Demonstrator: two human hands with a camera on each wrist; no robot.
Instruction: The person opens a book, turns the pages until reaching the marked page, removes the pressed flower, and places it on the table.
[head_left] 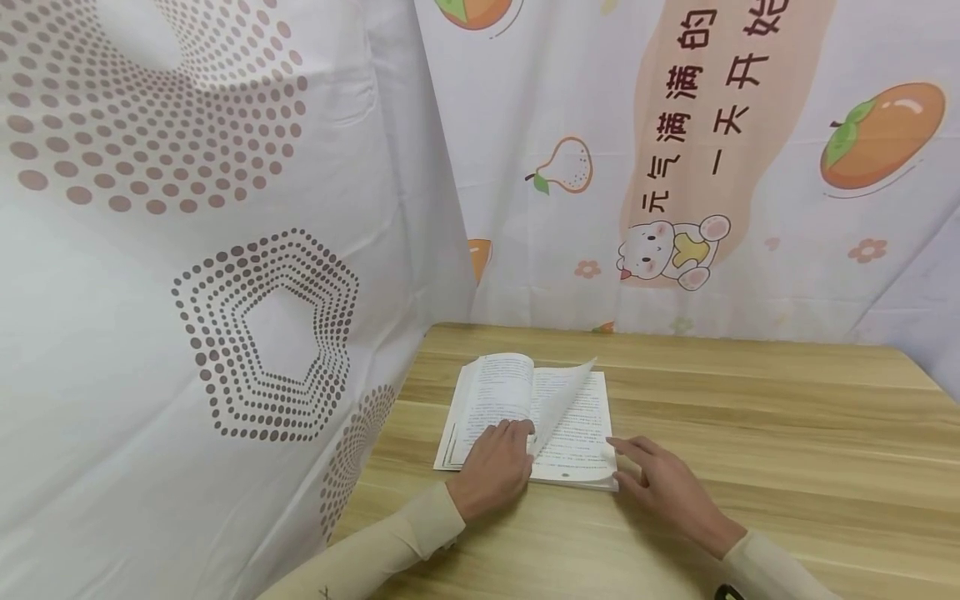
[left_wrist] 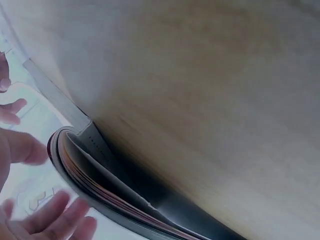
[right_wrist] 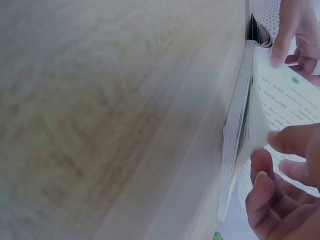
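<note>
An open book (head_left: 495, 392) lies on the wooden table (head_left: 750, 433) near its left side. One page (head_left: 566, 398) stands curled up over the spine, mid-turn. My left hand (head_left: 504, 450) rests flat on the left page, with its fingertips at the foot of the raised page. My right hand (head_left: 645, 471) lies with straight fingers touching the book's lower right corner. In the right wrist view the book's page block (right_wrist: 235, 135) shows edge-on, with my right fingers (right_wrist: 270, 195) beside the printed page (right_wrist: 290, 100). The left wrist view shows the curved cover edge (left_wrist: 100, 175) and my left fingers (left_wrist: 50, 215).
A white curtain with brown dot patterns (head_left: 225, 292) hangs close along the table's left side. A cloth printed with fruit and a cartoon figure (head_left: 675, 167) closes off the back. Bare wood stretches to the right of the book.
</note>
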